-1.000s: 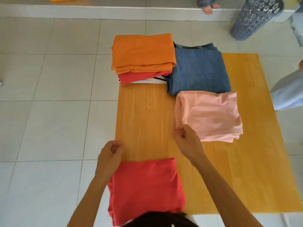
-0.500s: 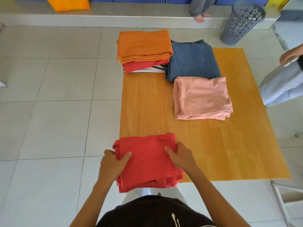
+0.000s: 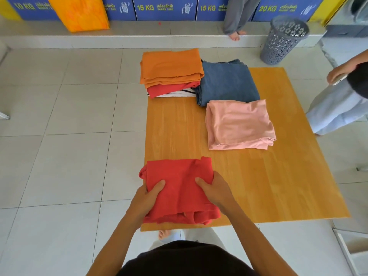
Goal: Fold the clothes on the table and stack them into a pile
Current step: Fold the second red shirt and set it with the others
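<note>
A folded red garment [image 3: 179, 184] lies at the near left corner of the wooden table [image 3: 268, 186]. My left hand [image 3: 147, 198] grips its left side, thumb on top. My right hand [image 3: 216, 191] grips its right side the same way. At the far left corner sits a pile [image 3: 171, 70] with an orange garment on top, a red one and a striped one beneath. Folded blue jeans [image 3: 227, 80] lie beside the pile. A folded pink garment [image 3: 239, 124] rests just in front of the jeans.
A grey perforated laundry basket [image 3: 282, 39] stands on the floor beyond the table's far right corner. A person [image 3: 338, 104] holding a phone stands at the right edge. Another person's legs [image 3: 236, 18] are on the raised step at the back.
Both hands came back from the table's middle and took hold of the red garment's sides. The garment now lies further onto the table, and the view has pulled back.
</note>
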